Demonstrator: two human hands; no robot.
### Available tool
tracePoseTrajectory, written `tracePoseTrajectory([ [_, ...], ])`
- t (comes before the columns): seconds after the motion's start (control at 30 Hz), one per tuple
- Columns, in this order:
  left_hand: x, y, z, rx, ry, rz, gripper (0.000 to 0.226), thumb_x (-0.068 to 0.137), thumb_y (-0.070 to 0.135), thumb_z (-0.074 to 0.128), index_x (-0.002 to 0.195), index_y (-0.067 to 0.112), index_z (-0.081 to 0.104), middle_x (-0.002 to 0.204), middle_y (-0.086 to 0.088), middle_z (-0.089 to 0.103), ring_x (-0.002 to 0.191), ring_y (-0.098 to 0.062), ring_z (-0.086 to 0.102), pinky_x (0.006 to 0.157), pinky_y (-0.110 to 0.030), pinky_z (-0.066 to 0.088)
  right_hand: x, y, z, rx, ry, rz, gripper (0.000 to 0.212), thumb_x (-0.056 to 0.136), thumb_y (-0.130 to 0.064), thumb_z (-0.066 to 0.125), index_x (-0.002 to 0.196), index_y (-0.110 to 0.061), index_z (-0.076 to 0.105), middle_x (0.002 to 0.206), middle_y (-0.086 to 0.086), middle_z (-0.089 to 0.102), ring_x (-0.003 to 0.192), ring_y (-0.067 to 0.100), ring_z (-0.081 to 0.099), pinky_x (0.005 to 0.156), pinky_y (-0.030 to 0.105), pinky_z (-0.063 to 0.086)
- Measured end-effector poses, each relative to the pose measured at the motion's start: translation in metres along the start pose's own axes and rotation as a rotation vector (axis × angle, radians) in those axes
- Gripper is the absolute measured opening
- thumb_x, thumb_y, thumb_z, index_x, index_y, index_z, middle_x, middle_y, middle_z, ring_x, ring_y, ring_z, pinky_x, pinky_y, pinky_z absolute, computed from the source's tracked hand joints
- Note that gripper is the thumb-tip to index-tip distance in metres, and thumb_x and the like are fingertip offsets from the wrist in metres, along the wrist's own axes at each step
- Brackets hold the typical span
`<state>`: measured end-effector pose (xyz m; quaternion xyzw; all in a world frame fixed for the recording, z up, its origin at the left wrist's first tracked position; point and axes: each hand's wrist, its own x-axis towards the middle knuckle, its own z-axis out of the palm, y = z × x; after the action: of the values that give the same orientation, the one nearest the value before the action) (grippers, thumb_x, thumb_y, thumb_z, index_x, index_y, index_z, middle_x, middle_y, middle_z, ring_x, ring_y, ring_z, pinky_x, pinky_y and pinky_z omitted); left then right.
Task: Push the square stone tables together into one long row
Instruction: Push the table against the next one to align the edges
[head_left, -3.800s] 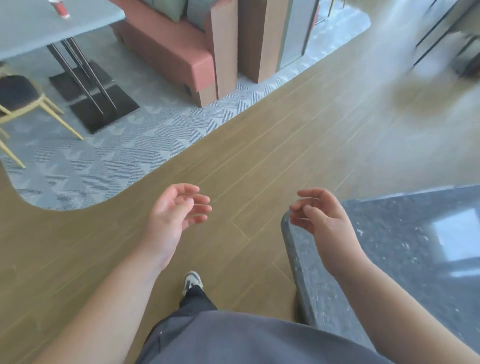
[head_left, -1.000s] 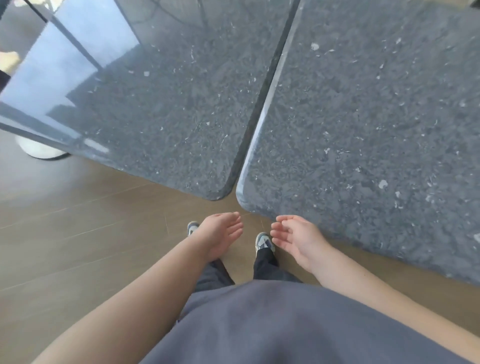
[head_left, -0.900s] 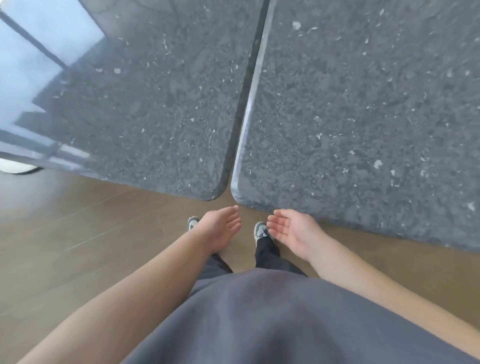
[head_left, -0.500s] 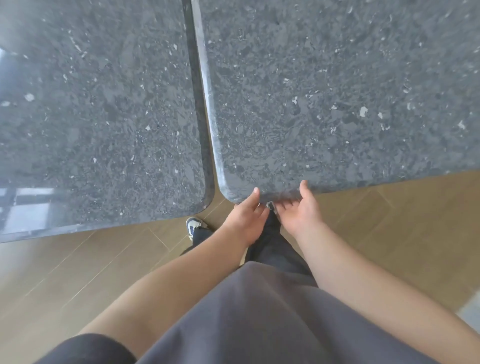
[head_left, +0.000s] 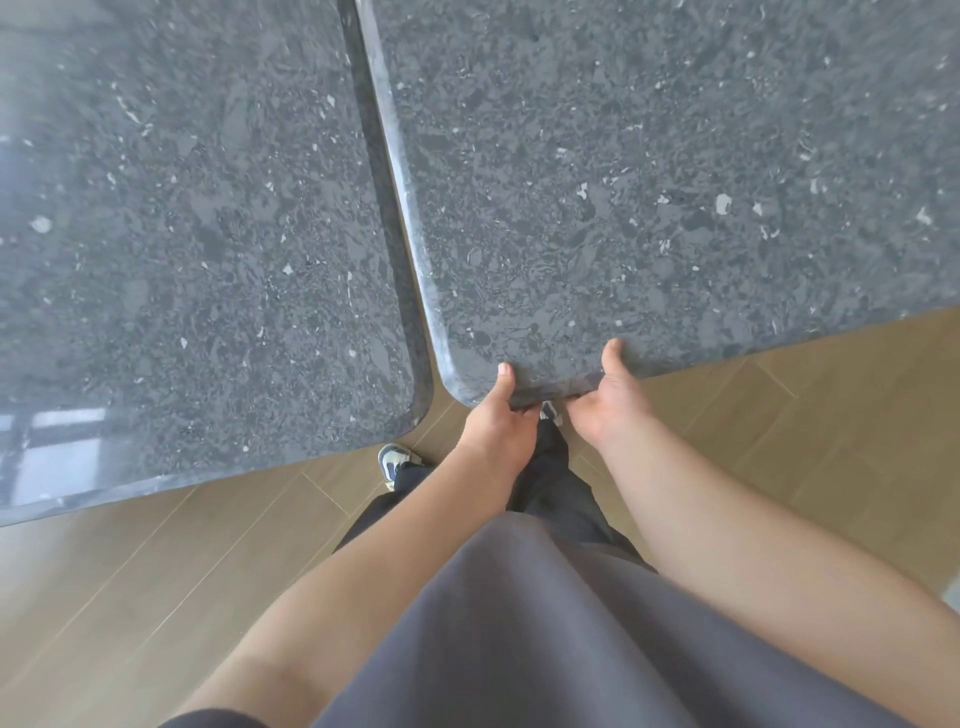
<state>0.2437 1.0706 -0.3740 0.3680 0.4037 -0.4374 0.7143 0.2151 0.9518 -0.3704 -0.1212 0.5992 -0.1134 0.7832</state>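
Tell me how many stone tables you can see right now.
2. One table fills the upper left; the other table fills the upper right, with the left hand and right hand gripping its near edge. Others may lie out of view.

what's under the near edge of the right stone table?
Curled fingers of both hands, thumbs on top, and a shoe toe under the right stone table. Its base is hidden by the slab.

A grey shirt (head_left: 571, 639), black trousers (head_left: 550, 483) and grey-white sneakers (head_left: 395, 460), arms bare.
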Motion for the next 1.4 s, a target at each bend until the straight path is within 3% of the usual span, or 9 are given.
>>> tracePoseTrajectory([
  [0.17, 0.006, 0.002, 0.001, -0.206, 0.069, -0.107, 0.053, 0.104, 0.029, 0.058, 0.149, 0.004, 0.045, 0.15, -0.015, 0.053, 0.139, -0.03, 0.05, 0.121, -0.04, 0.033, 0.0, 0.001, -0.002, -0.027, 0.003, -0.009, 0.038, 0.104, -0.047, 0.047, 0.108, -0.011, 0.058, 0.129, 0.012, 0.064, 0.119, 0.026, 0.062, 0.115, 0.047, 0.042],
  [0.4, 0.01, 0.007, -0.003, -0.183, 0.046, -0.046, 0.03, 0.105, 0.021, 0.056, 0.131, 0.005, 0.054, 0.14, -0.018, 0.058, 0.131, -0.034, 0.056, 0.118, -0.047, 0.038, 0.004, 0.007, 0.002, -0.038, 0.025, 0.003, 0.04, 0.102, -0.051, 0.048, 0.102, -0.013, 0.059, 0.142, 0.011, 0.06, 0.13, 0.026, 0.058, 0.116, 0.046, 0.041],
  [0.5, 0.007, 0.008, -0.001, -0.191, 0.03, -0.058, 0.019, 0.106, 0.02, 0.054, 0.119, 0.006, 0.057, 0.123, -0.016, 0.065, 0.113, -0.031, 0.063, 0.118, -0.046, 0.038, 0.005, 0.008, 0.004, -0.025, 0.013, 0.014, 0.041, 0.102, -0.051, 0.048, 0.105, -0.012, 0.059, 0.137, 0.014, 0.063, 0.128, 0.027, 0.06, 0.114, 0.047, 0.043],
  [0.63, 0.004, 0.012, 0.001, -0.259, 0.064, -0.111, 0.039, 0.105, 0.021, 0.056, 0.138, 0.002, 0.052, 0.134, -0.018, 0.061, 0.113, -0.031, 0.061, 0.116, -0.042, 0.039, 0.005, 0.007, 0.001, -0.027, 0.025, 0.044, 0.04, 0.101, -0.052, 0.051, 0.103, -0.014, 0.059, 0.112, 0.01, 0.069, 0.118, 0.026, 0.064, 0.11, 0.044, 0.047],
  [0.73, 0.007, 0.007, -0.001, -0.255, 0.074, -0.034, 0.032, 0.104, 0.014, 0.055, 0.135, 0.002, 0.053, 0.134, -0.02, 0.061, 0.119, -0.035, 0.061, 0.115, -0.047, 0.041, 0.009, 0.006, -0.003, -0.048, 0.042, 0.044, 0.037, 0.101, -0.051, 0.052, 0.107, -0.016, 0.06, 0.122, 0.008, 0.068, 0.118, 0.023, 0.064, 0.111, 0.043, 0.046],
  [0.9, 0.011, -0.003, -0.002, -0.283, 0.122, 0.029, 0.033, 0.102, 0.012, 0.058, 0.134, 0.002, 0.054, 0.124, -0.018, 0.066, 0.111, -0.031, 0.065, 0.107, -0.043, 0.047, 0.01, -0.001, -0.01, -0.107, -0.025, 0.078, 0.052, 0.1, -0.05, 0.053, 0.137, -0.012, 0.053, 0.133, 0.009, 0.064, 0.12, 0.022, 0.063, 0.108, 0.039, 0.047],
  [1.13, 0.014, -0.028, 0.016, -0.427, 0.166, 0.098, 0.042, 0.095, 0.023, 0.07, 0.132, 0.009, 0.057, 0.127, -0.011, 0.067, 0.119, -0.024, 0.064, 0.114, -0.037, 0.043, 0.015, -0.04, -0.034, -0.15, -0.041, 0.16, 0.033, 0.096, -0.025, 0.067, 0.122, -0.006, 0.062, 0.129, 0.017, 0.065, 0.119, 0.032, 0.064, 0.108, 0.048, 0.049],
  [1.23, 0.017, -0.042, 0.025, -0.474, 0.119, 0.063, 0.046, 0.095, 0.033, 0.07, 0.132, 0.009, 0.058, 0.124, -0.009, 0.072, 0.123, -0.023, 0.062, 0.119, -0.037, 0.038, 0.018, -0.052, -0.036, -0.079, -0.04, 0.16, 0.038, 0.096, -0.032, 0.066, 0.123, -0.005, 0.062, 0.127, 0.019, 0.065, 0.12, 0.035, 0.063, 0.109, 0.051, 0.047],
  [1.4, 0.022, -0.044, 0.038, -0.493, 0.078, 0.047, 0.036, 0.095, 0.023, 0.07, 0.126, 0.005, 0.064, 0.118, -0.011, 0.076, 0.119, -0.025, 0.066, 0.118, -0.038, 0.039, 0.016, -0.062, -0.033, -0.061, 0.017, 0.09, 0.04, 0.095, -0.029, 0.069, 0.128, -0.007, 0.061, 0.119, 0.016, 0.068, 0.113, 0.032, 0.066, 0.106, 0.049, 0.05],
])
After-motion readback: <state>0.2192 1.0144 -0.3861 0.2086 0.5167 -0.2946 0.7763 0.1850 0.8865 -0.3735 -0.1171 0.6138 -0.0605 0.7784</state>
